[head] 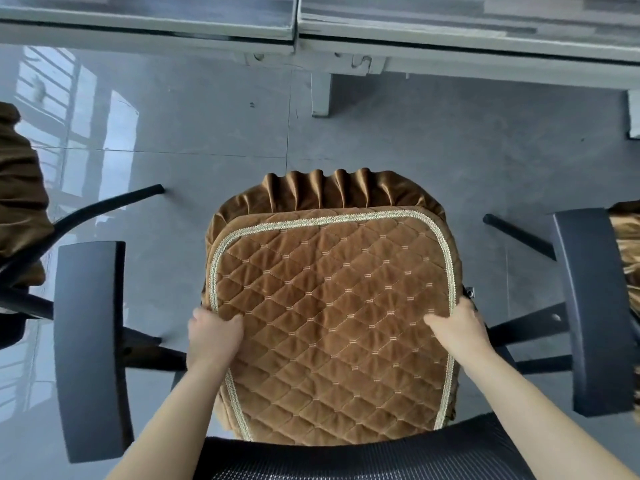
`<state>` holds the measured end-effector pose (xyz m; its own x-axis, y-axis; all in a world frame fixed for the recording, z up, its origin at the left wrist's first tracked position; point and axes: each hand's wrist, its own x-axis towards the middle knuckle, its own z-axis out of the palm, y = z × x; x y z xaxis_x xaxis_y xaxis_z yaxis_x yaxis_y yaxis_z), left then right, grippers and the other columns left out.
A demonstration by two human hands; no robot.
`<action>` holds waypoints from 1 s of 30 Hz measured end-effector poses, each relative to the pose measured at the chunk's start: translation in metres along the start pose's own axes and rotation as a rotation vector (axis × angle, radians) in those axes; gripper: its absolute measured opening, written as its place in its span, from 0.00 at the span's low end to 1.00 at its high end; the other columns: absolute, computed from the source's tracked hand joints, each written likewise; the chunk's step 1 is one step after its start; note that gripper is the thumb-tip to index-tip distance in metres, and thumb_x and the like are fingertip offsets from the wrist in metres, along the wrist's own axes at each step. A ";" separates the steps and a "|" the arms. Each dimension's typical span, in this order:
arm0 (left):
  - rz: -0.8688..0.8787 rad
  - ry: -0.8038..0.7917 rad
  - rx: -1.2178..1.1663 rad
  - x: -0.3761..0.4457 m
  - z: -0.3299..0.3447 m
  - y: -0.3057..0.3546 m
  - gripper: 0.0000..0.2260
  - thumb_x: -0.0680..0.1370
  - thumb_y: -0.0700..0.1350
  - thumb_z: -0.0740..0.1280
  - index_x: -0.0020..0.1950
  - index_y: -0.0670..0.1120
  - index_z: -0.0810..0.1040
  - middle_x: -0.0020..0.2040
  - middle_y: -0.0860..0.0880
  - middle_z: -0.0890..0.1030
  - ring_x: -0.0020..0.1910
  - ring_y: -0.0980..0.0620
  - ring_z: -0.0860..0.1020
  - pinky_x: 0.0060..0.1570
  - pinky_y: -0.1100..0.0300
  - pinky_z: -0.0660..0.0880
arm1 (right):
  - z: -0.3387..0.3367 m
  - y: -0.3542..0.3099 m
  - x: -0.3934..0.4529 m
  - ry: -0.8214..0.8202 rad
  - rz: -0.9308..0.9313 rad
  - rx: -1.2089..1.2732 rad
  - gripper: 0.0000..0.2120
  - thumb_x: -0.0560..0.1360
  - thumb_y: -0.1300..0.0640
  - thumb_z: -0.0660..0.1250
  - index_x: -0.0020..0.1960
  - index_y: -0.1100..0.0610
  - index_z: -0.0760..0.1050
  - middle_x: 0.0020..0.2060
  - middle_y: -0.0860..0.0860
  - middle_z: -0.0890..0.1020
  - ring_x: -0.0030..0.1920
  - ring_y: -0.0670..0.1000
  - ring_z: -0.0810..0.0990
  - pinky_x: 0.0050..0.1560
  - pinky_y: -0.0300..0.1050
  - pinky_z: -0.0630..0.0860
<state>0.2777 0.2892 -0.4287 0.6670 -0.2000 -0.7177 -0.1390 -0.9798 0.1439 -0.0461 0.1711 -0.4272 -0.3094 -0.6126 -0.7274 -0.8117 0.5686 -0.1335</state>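
Note:
A brown quilted seat cover (332, 306) with pale braid trim and a ruffled velvet skirt lies over the seat of a black office chair. My left hand (213, 337) grips the cover's left edge, thumb on top and fingers tucked under the side. My right hand (459, 329) grips the right edge the same way, thumb lying on the quilting. The chair's mesh backrest (363, 459) fills the bottom of the view and hides the rear of the cover.
Black armrests stand on the left (91, 348) and right (595, 306) of the seat. More brown velvet fabric covers neighbouring chairs at far left (20, 188) and far right (628, 258). Grey desks (450, 46) with a white leg (320, 95) stand ahead on a glossy grey tiled floor.

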 end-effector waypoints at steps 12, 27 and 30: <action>0.455 0.021 0.226 0.070 -0.015 0.115 0.30 0.76 0.55 0.66 0.76 0.49 0.63 0.72 0.42 0.60 0.70 0.35 0.61 0.68 0.42 0.63 | -0.033 -0.125 0.083 0.004 -0.404 -0.334 0.33 0.75 0.62 0.66 0.76 0.49 0.57 0.69 0.56 0.61 0.67 0.64 0.65 0.64 0.58 0.69; 0.643 0.256 0.018 0.076 -0.035 0.146 0.13 0.76 0.46 0.67 0.57 0.46 0.70 0.55 0.43 0.79 0.54 0.39 0.75 0.49 0.49 0.71 | -0.052 -0.148 0.088 0.398 -0.730 -0.151 0.08 0.80 0.59 0.59 0.59 0.52 0.67 0.52 0.58 0.75 0.51 0.60 0.75 0.46 0.56 0.74; 0.636 0.260 -0.049 0.091 -0.036 0.162 0.14 0.76 0.45 0.67 0.60 0.45 0.70 0.60 0.44 0.75 0.58 0.41 0.73 0.56 0.47 0.71 | -0.052 -0.168 0.101 0.389 -0.675 -0.164 0.15 0.79 0.63 0.59 0.63 0.51 0.68 0.57 0.59 0.75 0.55 0.62 0.75 0.52 0.57 0.76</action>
<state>0.3422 0.1119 -0.4468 0.6215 -0.7245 -0.2981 -0.5320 -0.6696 0.5183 0.0332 -0.0155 -0.4431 0.1494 -0.9608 -0.2335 -0.9385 -0.0634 -0.3394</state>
